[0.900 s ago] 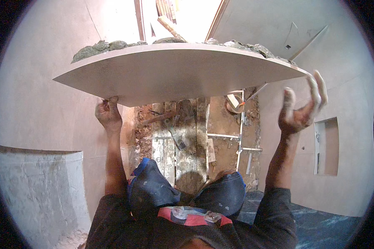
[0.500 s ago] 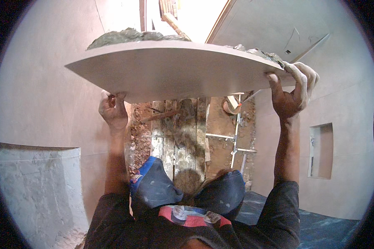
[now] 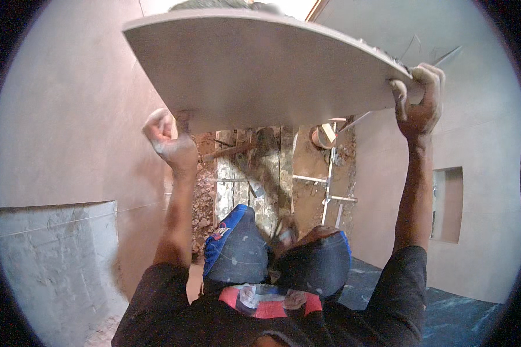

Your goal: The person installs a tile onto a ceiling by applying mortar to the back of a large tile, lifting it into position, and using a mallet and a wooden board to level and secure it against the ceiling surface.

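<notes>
A large beige-grey wall tile point(image 3: 272, 72) is held up in front of me, its smooth face toward me and its left end tilted higher. Wet grey mortar point(image 3: 214, 4) shows along the upper edge, on the far side. My left hand point(image 3: 172, 141) is at the tile's lower left corner, thumb against it and fingers curled; part of that contact is hard to make out. With my right hand point(image 3: 421, 104) I grip the right end, thumb on the near face and fingers hooked over the edge.
Below are mortar-stained planks point(image 3: 228, 179), a metal ladder-like frame point(image 3: 330, 173) and a bucket point(image 3: 322, 137). Tiled walls stand on both sides. A bare cement patch point(image 3: 52, 248) lies at left with a string point(image 3: 81, 220) across it; the right wall has a niche point(image 3: 447, 205).
The tile has moved up in the picture, its left end rising most, so more of its face shows. Both hands have shifted slightly right. Less of the mortar is visible.
</notes>
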`<state>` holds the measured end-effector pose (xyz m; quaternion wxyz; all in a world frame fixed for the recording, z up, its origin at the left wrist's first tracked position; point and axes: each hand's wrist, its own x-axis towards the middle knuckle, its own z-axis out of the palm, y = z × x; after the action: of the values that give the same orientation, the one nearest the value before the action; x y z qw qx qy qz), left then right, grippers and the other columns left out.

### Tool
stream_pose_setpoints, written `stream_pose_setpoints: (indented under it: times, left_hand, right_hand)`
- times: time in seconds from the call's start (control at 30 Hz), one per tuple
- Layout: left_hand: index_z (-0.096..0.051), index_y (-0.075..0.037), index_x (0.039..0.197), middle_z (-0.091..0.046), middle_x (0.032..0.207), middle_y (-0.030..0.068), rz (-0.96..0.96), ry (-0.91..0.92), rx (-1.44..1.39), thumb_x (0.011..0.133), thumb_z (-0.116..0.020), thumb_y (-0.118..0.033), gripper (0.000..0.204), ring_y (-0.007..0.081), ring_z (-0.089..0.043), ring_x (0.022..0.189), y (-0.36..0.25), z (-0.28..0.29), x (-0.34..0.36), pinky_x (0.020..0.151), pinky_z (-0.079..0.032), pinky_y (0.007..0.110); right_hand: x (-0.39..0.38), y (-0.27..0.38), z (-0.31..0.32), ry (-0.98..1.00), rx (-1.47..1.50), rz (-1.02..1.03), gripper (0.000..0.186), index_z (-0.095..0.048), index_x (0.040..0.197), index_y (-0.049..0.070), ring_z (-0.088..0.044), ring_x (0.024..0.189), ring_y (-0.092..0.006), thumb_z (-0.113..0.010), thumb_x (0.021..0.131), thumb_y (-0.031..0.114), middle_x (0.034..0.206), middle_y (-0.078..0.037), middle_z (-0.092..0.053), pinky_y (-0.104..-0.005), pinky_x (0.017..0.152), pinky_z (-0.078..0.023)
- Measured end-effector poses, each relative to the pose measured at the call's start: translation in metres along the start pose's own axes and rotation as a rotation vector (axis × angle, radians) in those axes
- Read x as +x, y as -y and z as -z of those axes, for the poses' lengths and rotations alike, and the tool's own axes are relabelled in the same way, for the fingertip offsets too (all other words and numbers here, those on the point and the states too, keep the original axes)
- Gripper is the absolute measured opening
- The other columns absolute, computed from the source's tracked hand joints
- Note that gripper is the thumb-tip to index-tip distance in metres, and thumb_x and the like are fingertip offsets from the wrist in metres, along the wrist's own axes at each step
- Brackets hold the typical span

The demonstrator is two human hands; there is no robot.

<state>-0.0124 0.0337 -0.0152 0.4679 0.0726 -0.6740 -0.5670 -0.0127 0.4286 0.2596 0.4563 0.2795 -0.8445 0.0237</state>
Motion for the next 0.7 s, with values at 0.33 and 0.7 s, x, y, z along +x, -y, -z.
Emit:
stream_pose_setpoints:
  times: [0.33, 0.7]
  left_hand:
    - [-0.057, 0.002, 0.128, -0.063, 0.13, 0.0228, 1.343, 0.575, -0.353, 0.102, -0.057, -0.026, 0.038, 0.0355, -0.063, 0.118, 0.188, -0.083, -0.162, 0.096, -0.054, 0.048]
    - [-0.07, -0.001, 0.104, -0.072, 0.088, 0.0198, 0.352, 0.989, 0.119, 0.091, -0.073, -0.032, 0.033, 0.0359, -0.072, 0.082, 0.205, -0.119, -0.173, 0.081, -0.055, 0.048]
  right_hand:
    - [0.003, -0.009, -0.009, -0.092, 0.063, 0.064, 0.043, -0.063, 0.104, 0.004, -0.062, 0.093, -0.0307, -0.089, 0.08, 0.029, 0.103, -0.014, -0.061, -0.0387, 0.079, -0.054]
    - [-0.002, -0.02, -0.016, -0.211, 0.057, 0.197, 0.062, -0.059, 0.097, 0.009, -0.056, 0.081, -0.0274, -0.086, 0.075, 0.06, 0.087, -0.009, -0.055, -0.04, 0.065, -0.048]
